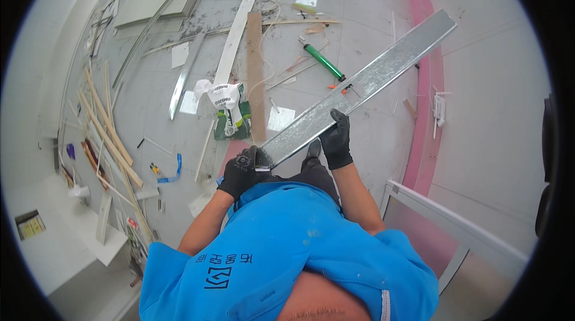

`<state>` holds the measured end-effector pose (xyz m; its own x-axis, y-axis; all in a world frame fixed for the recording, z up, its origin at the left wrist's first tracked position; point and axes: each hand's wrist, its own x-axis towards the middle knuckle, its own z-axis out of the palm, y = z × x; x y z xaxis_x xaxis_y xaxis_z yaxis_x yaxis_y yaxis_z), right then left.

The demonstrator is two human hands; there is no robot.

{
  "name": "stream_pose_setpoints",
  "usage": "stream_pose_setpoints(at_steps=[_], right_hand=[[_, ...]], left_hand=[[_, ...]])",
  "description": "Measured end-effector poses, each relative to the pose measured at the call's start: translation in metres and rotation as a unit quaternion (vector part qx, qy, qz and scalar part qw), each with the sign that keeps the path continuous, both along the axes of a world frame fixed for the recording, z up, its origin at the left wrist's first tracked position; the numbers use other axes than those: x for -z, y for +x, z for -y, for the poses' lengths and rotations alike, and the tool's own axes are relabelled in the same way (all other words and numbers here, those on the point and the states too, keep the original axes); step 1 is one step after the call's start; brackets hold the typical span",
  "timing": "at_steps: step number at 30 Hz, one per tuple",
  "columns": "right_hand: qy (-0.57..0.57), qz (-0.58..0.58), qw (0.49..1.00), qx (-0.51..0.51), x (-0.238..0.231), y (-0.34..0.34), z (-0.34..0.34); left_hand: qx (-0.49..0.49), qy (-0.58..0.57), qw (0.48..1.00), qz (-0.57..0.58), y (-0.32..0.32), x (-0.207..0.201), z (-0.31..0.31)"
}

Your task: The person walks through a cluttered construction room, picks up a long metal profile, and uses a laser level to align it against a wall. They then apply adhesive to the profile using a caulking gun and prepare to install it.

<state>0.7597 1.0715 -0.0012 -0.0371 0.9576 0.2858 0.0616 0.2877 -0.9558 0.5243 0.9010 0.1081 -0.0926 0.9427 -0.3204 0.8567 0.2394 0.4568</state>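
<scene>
While the left hand (241,171) gripped the near end of the metal channel (368,79), the right hand (336,142) clamped its edge farther along; channel slanted far-right above the littered floor (368,27).

Head view: wide fisheye, left of a pair, upright.
Looks steeply down from the wearer's head; blue shirt (269,225) nearest, left hand (241,172) and right hand (336,141) mid-distance, floor (374,147) beyond; rim dark, straight edges bowed.

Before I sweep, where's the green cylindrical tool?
In the head view, the green tool lies right of upper centre, between brown board and metal strip.
</scene>
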Motion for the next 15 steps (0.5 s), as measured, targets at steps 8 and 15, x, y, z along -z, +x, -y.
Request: stream_pose_setpoints(at_steps=[8, 15], right_hand=[[0.062, 0.058, 0.982, -0.168, -0.018, 0.023, -0.065], [-0.142, -0.017, 0.946, -0.292, 0.012, 0.023, -0.099]], left_hand=[[-0.115, -0.06, 0.991, -0.009, 0.055, -0.017, -0.01], [-0.188, -0.116, 0.975, 0.012, 0.079, -0.022, -0.003]])
